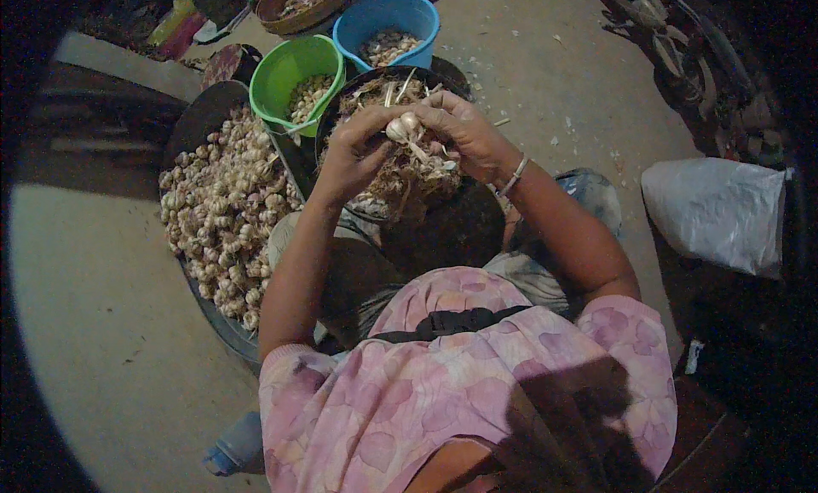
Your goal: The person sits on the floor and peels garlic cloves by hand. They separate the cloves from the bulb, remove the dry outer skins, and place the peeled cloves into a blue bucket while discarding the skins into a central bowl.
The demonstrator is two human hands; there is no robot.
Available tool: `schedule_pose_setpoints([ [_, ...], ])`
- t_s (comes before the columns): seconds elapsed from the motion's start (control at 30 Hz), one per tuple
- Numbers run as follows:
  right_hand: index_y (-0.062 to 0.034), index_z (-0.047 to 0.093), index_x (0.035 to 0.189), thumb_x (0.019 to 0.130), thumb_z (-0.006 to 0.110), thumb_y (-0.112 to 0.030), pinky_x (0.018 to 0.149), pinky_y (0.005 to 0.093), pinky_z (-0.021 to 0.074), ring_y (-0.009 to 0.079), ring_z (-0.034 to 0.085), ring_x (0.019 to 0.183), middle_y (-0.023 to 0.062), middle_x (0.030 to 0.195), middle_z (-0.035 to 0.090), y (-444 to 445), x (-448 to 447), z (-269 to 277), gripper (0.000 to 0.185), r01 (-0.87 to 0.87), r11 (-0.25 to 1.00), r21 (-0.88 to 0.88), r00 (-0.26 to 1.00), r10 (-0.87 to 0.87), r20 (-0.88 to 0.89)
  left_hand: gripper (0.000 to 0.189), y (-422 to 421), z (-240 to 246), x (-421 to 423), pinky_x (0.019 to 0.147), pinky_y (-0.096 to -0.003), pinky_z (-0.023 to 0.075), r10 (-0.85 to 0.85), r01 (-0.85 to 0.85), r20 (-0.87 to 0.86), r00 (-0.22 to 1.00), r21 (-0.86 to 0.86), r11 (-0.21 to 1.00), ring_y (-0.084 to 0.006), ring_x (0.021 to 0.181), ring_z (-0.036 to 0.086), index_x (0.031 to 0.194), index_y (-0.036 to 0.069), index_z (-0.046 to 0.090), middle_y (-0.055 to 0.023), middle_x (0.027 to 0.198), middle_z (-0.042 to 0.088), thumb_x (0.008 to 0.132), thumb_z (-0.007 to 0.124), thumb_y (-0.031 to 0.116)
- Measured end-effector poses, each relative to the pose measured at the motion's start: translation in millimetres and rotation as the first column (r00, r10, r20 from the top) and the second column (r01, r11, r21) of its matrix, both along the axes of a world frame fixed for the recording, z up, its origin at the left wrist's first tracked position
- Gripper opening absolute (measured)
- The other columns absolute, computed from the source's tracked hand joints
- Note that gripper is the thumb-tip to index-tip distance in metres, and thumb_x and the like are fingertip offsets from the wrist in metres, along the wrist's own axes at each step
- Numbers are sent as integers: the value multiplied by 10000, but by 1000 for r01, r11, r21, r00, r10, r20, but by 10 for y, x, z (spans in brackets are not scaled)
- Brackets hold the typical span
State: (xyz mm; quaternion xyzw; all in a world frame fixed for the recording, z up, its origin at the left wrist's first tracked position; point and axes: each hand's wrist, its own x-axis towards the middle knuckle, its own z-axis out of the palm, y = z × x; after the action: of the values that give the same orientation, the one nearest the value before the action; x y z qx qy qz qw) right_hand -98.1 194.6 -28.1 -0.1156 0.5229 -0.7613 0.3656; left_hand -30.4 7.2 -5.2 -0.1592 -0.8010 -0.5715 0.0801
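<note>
A pale garlic bulb [402, 129] with its stem end hanging down is held between my two hands. My left hand [361, 149] has its fingers against the bulb's left and upper side. From the right, my right hand [465, 135] grips it with thumb and fingers. Directly below is a round dark pan [321, 125] heaped with garlic roots, dry skins and stalks [409, 176]. To the left, a wide dark tray [192, 119] carries a large pile of whole garlic bulbs [223, 205].
Beyond my hands stand a green bucket [268, 77] and a blue bucket [351, 29], both with loose garlic cloves inside. A brown basket [275, 20] sits behind them. On the right lies a whitish sack [716, 208]. A plastic bottle [236, 445] is on the floor at lower left.
</note>
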Motion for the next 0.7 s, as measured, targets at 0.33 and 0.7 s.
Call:
schedule_pose_setpoints([
  [0.33,-73,545,1057,890,634,-299,395,98,392,-15,539,562,-29,808,594,81,63,90,295,-111,993,-51,979,117,164,322,-175,-10,33,974,-326,429,-119,91,222,968,132,987,-176,1114,562,1168,4,611,-104,1173,622,847,603,28],
  [0.7,-49,514,1177,905,586,-186,397,132,447,75,573,612,92,908,587,122,24,121,313,17,879,-477,877,217,430,405,-64,62,37,926,-366,502,-80,-185,369,926,628,756,-203,1062,595,1258,13,515,-89,1155,591,855,558,12],
])
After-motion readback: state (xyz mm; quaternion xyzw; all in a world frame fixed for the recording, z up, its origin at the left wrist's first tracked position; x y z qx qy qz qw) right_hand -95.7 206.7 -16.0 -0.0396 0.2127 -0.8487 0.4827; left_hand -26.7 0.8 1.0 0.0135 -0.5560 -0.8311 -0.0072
